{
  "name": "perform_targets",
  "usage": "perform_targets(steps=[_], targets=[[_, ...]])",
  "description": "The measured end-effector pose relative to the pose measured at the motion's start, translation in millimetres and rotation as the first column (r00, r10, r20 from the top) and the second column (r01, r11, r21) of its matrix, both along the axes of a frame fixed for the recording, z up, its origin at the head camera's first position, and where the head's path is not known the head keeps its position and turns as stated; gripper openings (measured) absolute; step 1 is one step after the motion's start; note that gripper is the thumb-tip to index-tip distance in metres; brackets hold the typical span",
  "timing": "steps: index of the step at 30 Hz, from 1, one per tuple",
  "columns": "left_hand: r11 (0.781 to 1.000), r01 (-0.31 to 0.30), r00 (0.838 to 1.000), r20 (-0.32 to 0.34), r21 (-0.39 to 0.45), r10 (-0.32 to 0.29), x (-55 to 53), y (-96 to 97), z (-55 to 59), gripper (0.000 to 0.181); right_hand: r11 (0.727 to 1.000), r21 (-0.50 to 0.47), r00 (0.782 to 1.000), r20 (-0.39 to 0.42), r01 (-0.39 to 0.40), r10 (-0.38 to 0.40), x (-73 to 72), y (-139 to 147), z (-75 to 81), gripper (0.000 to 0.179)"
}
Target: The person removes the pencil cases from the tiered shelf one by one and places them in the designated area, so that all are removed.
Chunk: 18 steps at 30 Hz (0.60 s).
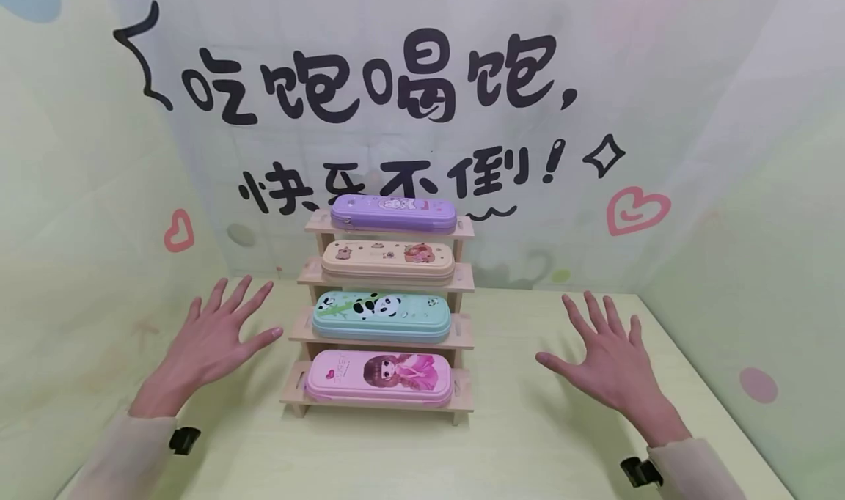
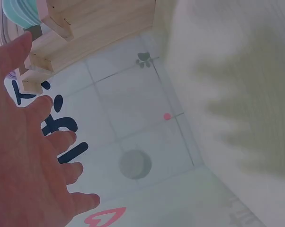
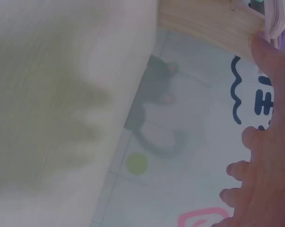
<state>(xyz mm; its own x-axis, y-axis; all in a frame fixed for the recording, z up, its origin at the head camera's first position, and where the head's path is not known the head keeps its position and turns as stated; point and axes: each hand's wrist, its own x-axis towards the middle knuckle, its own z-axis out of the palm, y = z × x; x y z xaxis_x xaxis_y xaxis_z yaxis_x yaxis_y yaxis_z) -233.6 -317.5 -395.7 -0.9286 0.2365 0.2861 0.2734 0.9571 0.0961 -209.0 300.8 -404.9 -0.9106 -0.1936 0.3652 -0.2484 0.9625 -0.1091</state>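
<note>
A wooden tiered rack (image 1: 465,397) stands mid-table with one pencil case on each step. From the top down come a purple case (image 1: 429,218), a cream case with small bear pictures (image 1: 359,265), a mint-green panda case (image 1: 419,324) and a pink case with a girl picture (image 1: 339,390). My left hand (image 1: 210,342) hovers left of the rack, fingers spread, holding nothing; its thumb points toward the mint-green case's step. On the other side, my right hand (image 1: 607,364) is held over the table with fingers spread, farther from the rack. Both palms face down.
A pale table (image 1: 515,441) carries the rack. Behind it hangs a printed cloth (image 1: 370,9) with large dark lettering and pink hearts, and similar cloth walls (image 1: 759,265) close in both sides. Each wrist wears a small black device (image 1: 185,440).
</note>
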Motion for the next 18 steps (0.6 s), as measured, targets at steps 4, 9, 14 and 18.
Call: perform_targets(steps=[4,9,14,18], targets=[[0.999,0.018,1.0,-0.004,0.031,-0.018,1.9,1.7,-0.2,0.093,0.999,-0.032,1.0,-0.017,-0.027,0.026,6.3,-9.5,0.2,0.109],[0.996,0.049,0.999,-0.008,0.068,-0.049,1.8,4.8,-1.6,0.096,0.993,-0.084,0.996,-0.036,-0.08,0.078,16.8,-28.8,0.8,0.112],[0.986,0.088,0.996,-0.016,0.141,-0.087,0.2,12.3,-0.7,0.1,0.977,-0.167,0.991,-0.037,-0.136,0.131,27.7,-51.4,-3.5,0.11],[0.978,0.102,0.995,-0.034,0.182,-0.097,-1.6,19.1,0.5,0.1,0.961,-0.207,0.983,-0.05,-0.182,0.176,33.6,-67.9,-7.4,0.106]])
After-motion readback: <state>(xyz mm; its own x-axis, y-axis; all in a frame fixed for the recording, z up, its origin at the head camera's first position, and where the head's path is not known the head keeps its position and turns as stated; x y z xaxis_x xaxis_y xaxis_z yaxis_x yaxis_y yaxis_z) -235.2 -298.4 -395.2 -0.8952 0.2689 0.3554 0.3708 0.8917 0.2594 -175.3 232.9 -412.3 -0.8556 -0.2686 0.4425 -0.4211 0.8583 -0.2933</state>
